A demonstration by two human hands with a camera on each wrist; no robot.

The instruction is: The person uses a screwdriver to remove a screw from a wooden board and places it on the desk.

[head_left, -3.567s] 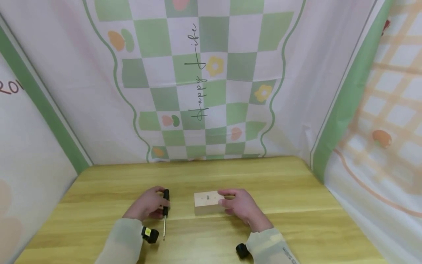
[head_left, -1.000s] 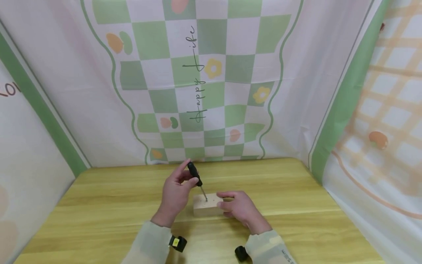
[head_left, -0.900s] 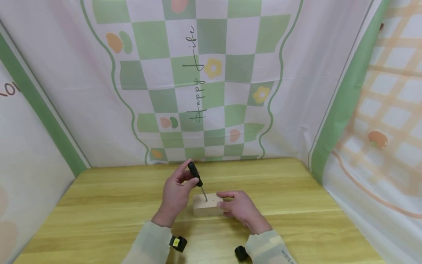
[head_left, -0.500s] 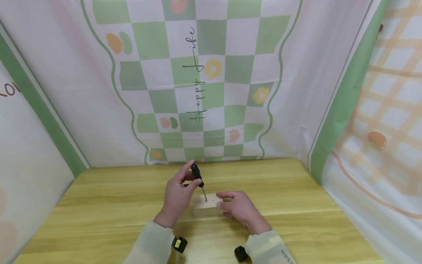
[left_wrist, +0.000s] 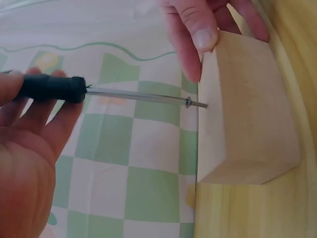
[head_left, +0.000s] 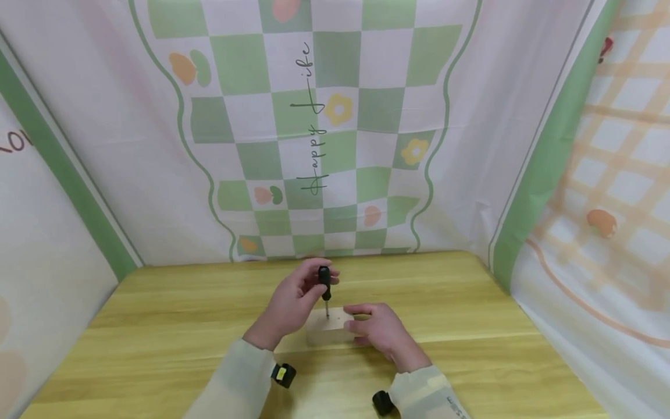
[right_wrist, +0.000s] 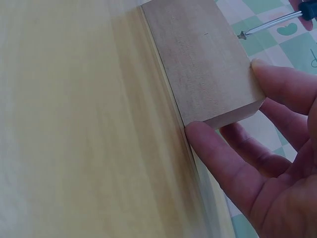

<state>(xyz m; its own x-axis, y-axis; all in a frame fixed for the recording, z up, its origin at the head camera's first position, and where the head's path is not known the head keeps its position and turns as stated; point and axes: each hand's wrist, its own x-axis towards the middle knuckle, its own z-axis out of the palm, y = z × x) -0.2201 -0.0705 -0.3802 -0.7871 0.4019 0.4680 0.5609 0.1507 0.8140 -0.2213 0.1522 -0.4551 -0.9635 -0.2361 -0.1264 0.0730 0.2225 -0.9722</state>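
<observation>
A pale wooden block (head_left: 330, 333) lies on the table, with a screw (left_wrist: 199, 104) standing partly sunk in its top face. My left hand (head_left: 293, 302) holds a screwdriver (head_left: 324, 282) by its black handle, thumb on one side and fingers on the other. The shaft (left_wrist: 138, 95) points down nearly upright, its tip at the screw head. At the block's right end, my right hand (head_left: 384, 329) grips the block between thumb and fingers. The right wrist view shows those fingertips (right_wrist: 200, 131) against the block's edges.
The wood-grain table (head_left: 450, 302) reaches back to a hanging cloth (head_left: 340, 145) with green checks. More cloth hangs at the left and right sides. A small black camera (head_left: 284, 375) sits on the left wrist, another (head_left: 383, 401) on the right.
My left hand has picked up the screwdriver from beside the block and brought it over the screw. Lately the handle has tilted right to nearly upright. The right hand stays on the block.
</observation>
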